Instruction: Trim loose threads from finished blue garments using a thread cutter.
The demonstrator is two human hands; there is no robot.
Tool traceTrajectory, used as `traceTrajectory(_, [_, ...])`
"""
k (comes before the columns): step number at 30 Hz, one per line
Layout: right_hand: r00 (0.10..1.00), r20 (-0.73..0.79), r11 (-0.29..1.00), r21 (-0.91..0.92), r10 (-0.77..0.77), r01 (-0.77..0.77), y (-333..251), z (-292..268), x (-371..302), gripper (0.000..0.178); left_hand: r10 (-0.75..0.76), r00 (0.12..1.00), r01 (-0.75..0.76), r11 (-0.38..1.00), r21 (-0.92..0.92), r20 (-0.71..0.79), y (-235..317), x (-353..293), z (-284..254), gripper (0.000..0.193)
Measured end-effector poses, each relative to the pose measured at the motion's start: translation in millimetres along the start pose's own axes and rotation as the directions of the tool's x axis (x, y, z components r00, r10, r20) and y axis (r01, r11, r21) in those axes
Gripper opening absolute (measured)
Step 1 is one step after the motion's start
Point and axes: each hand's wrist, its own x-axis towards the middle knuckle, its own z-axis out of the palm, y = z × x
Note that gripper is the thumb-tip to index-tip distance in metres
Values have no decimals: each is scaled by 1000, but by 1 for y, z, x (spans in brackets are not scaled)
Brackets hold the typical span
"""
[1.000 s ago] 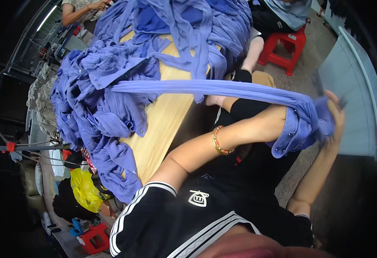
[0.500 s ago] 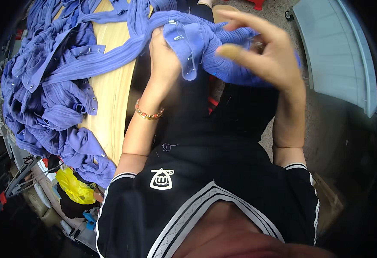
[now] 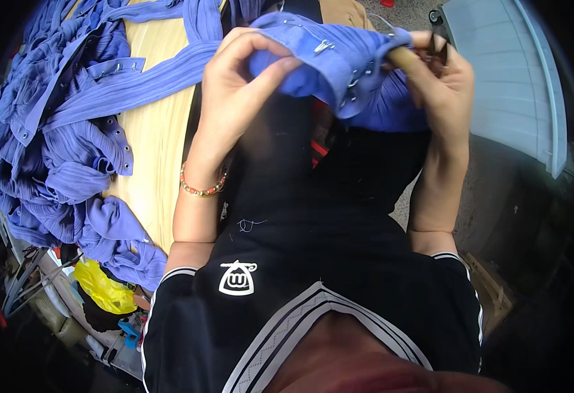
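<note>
A blue-violet ribbed garment (image 3: 336, 56) is stretched between my hands above my lap, its edge band set with small metal hooks. My left hand (image 3: 241, 82) pinches one end of that band between thumb and fingers. At the other end, my right hand (image 3: 441, 82) grips the cloth with thumb and forefinger. A small dark, pointed tool (image 3: 438, 49) shows among the right fingers; its kind is partly hidden. Loose thread stands up near the right fingertips. From the garment, a long ribbed strip (image 3: 130, 82) runs left over the table.
On the pale wooden table (image 3: 159, 147) at left lies a heap of similar blue garments (image 3: 57, 170), some bands showing metal eyelets. Below it are a yellow plastic bag (image 3: 105, 286) and assorted clutter. A light-blue bin on a caster (image 3: 503, 72) stands at right.
My right hand, blurred and spread above the cloth before, has closed on the band's end. My left hand has shifted left, and the hooked band has turned and stretched toward the right.
</note>
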Motion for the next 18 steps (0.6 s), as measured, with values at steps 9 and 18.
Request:
traceTrajectory(9, [843,-428,921,58,-326,386,-11,-79,-20,9,90,987,-89,996,9,-136,11,-3,-9,43])
traceTrajectory(18, [829,-351,839,174,-436,515,-114,-168,-65,24,190,980,-194,850,490,57,-16,16,25,22])
